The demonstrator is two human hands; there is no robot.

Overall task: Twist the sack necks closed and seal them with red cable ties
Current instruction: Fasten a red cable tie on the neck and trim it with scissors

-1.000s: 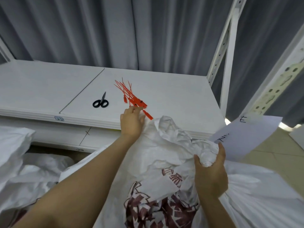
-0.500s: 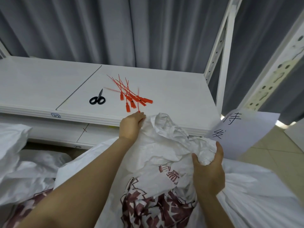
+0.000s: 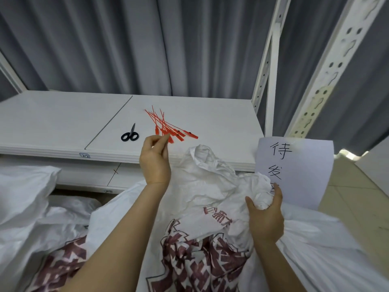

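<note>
A white woven sack point(image 3: 210, 186) with dark red print lies in front of me, its crumpled mouth standing up toward the shelf. My right hand point(image 3: 266, 220) is shut on a bunched fold of the sack's neck at the right. My left hand point(image 3: 154, 161) is lifted off the sack, thumb and fingers apart. Its fingertips reach the near end of the red cable ties point(image 3: 170, 128), which lie in a loose pile on the white shelf point(image 3: 221, 123). I cannot see a tie gripped in that hand.
Black scissors point(image 3: 129, 134) lie on the shelf left of the ties. A paper sign point(image 3: 294, 171) with handwriting hangs at the right. More white sacks point(image 3: 25, 197) lie at the left. A white rack upright point(image 3: 267, 76) and grey curtain stand behind.
My left hand let go of the sack's mouth and rose forward to the cable ties. My right hand kept its grip on the sack neck.
</note>
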